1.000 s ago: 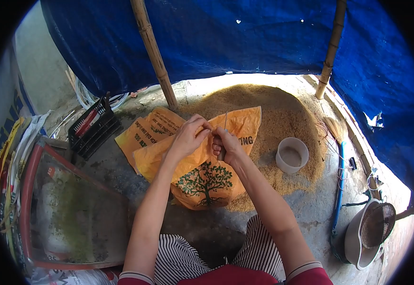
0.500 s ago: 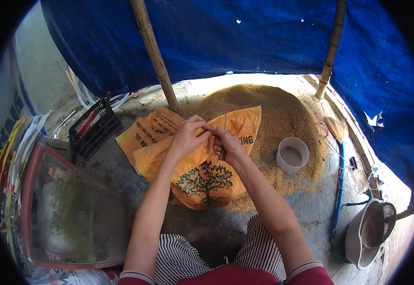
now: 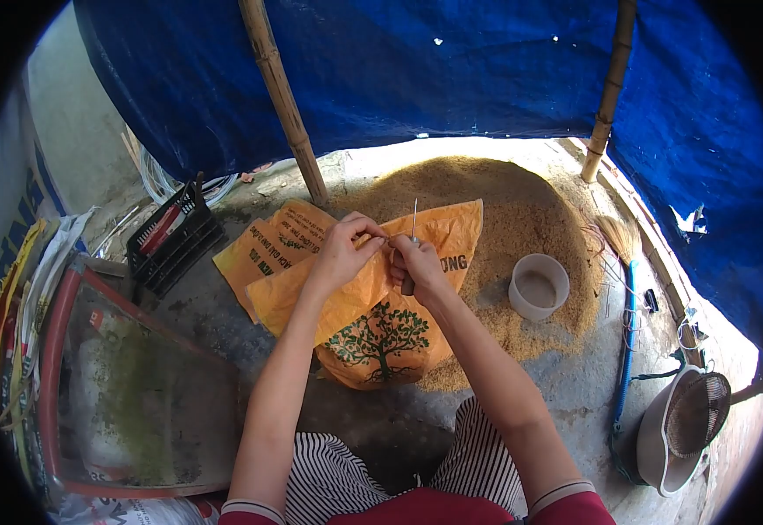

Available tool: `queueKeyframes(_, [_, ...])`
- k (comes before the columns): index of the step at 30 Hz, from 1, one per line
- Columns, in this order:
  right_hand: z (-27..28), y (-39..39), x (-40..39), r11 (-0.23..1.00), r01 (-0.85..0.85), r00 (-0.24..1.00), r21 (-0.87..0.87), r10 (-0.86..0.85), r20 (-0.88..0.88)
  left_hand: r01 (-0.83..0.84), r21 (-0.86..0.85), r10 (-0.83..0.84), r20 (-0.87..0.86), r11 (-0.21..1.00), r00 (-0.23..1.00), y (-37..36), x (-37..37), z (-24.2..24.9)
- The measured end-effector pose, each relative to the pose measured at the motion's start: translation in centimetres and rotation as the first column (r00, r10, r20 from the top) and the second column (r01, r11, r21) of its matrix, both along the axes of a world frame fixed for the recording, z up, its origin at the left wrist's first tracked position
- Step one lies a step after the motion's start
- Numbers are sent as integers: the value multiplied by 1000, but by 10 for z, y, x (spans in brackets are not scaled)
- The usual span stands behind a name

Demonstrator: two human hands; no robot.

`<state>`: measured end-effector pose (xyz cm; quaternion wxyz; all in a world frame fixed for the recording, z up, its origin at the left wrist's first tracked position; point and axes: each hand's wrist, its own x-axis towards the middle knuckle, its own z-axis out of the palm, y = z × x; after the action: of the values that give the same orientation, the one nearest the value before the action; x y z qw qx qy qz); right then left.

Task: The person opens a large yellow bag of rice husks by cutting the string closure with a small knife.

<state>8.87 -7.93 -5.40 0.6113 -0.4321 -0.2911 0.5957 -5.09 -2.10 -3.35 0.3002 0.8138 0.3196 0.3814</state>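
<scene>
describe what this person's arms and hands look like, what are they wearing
Both arms are bare from wrist to upper arm. The left hand and right hand wear no gloves; no rings or watch can be made out. Red short sleeves with a pale striped cuff show at the frame's bottom edge. Below the arms are black-and-white striped trousers.

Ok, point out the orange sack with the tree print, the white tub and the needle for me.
orange sack (image 3: 379,337), head view, on the printed tree.
white tub (image 3: 539,287), head view, on its open inside.
needle (image 3: 414,216), head view, on the thin metal shaft above the right hand.
</scene>
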Motion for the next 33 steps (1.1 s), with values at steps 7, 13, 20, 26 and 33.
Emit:
queueKeyframes(7, [-3,2,2,993,72,997,96,-71,-8,34,-72,-30,58,997,998,12,-7,-9])
queueKeyframes(13, [-10,4,-11,964,57,921,261,-152,360,61,-141,-43,129,988,991,19,-9,-16])
queueKeyframes(20, [-29,18,-11,939,129,903,320,-245,354,176,-352,-78,274,919,959,28,-15,-27])
queueKeyframes(26, [-9,5,-10,954,179,942,241,-237,237,18,-110,-8,85,994,996,19,-8,-18])
queueKeyframes(33, [1,5,15,968,-248,942,34,249,-226,11,137,-2,-66,991,998,3,-5,-4])
